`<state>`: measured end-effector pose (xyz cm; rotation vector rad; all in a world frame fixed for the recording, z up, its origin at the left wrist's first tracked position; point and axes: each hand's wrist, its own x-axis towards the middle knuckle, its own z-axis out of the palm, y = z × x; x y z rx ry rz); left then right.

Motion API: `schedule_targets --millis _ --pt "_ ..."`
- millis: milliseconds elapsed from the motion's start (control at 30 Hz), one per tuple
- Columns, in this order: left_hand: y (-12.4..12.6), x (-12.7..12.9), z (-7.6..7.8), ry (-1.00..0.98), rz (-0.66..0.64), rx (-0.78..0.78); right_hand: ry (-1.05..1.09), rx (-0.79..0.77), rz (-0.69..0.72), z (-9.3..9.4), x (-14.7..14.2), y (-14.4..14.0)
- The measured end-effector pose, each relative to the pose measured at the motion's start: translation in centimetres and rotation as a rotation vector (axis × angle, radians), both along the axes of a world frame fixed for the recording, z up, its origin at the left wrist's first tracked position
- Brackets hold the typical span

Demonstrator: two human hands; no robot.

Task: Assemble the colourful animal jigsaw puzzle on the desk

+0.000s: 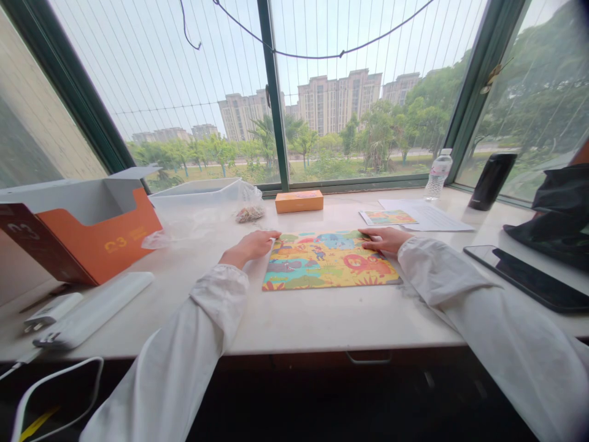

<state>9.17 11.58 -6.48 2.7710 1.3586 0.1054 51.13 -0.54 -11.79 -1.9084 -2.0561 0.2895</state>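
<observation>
A colourful animal jigsaw puzzle (317, 264) lies on the white tabletop in front of me, showing a hippo, lions and an elephant. Its left edge is gripped by my left hand (251, 247), fingers together near the far left corner. My right hand (385, 239) holds the far right corner, with its fingers resting on the top face. Both thumbs are hard to make out. Just beyond the right hand, a small card with a similar picture (390, 217) rests on white printed paper (437, 216).
Behind the puzzle stand an orange box (299, 202) and a clear bag of small pieces (250, 213). Left are a plastic bin (197, 195), a large open carton (105, 236) and a white power strip (99, 310). Right are a bottle (438, 175), a black tumbler (492, 181) and a phone (529, 276).
</observation>
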Motion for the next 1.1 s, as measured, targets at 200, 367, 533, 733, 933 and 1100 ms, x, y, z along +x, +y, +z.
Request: schedule_targets --millis 200,367,533,733,933,1100 --pt "-0.1 0.1 0.0 0.011 0.001 -0.006 0.010 0.022 0.003 0.5 -0.4 -0.3" --pt "0.0 0.2 -0.1 0.009 -0.003 0.006 -0.020 0.011 -0.016 0.9 -1.0 -0.7" --pt "0.0 0.2 -0.1 -0.001 -0.014 0.009 -0.035 0.061 -0.001 1.0 -1.0 -0.7" --pt "-0.3 0.3 0.0 -0.006 -0.005 0.005 -0.043 0.121 -0.001 0.6 -0.6 -0.4" --pt "-0.8 0.4 0.2 -0.004 0.047 0.027 -0.047 0.165 -0.045 0.6 -0.1 -0.3" --pt "-0.9 0.4 0.1 0.015 0.048 0.036 -0.086 0.151 -0.068 0.7 -0.4 -0.5"
